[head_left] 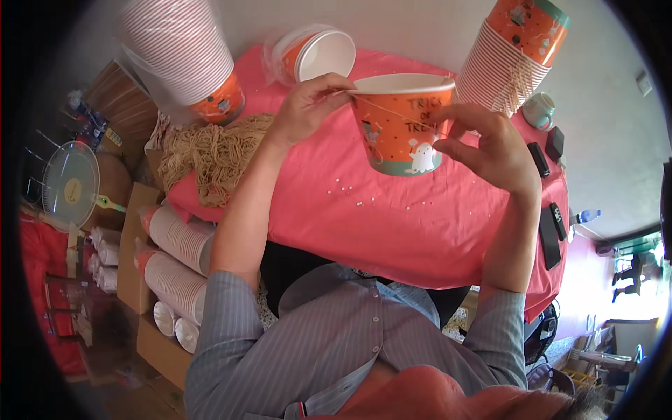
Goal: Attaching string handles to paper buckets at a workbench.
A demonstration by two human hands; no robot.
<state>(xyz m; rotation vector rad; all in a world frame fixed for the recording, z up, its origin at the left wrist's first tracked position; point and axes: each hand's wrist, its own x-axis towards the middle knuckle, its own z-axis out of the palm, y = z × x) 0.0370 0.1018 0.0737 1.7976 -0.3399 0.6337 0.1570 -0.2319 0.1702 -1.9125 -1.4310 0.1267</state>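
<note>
Holding bucket (393,134) — orange, wht inside

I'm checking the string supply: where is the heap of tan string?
In the head view, the heap of tan string lies on the left of the pink-covered table, in front of the left bucket stack, beside the left forearm.

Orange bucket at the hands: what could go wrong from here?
The thin string crosses the front of the orange bucket toward the right hand; it might slip if that hand loosens. The left hand is at the left of the rim, so a hard pull might tilt the bucket. The loose heap of yarn shows close beside the left forearm and could snag if brushed.
</note>
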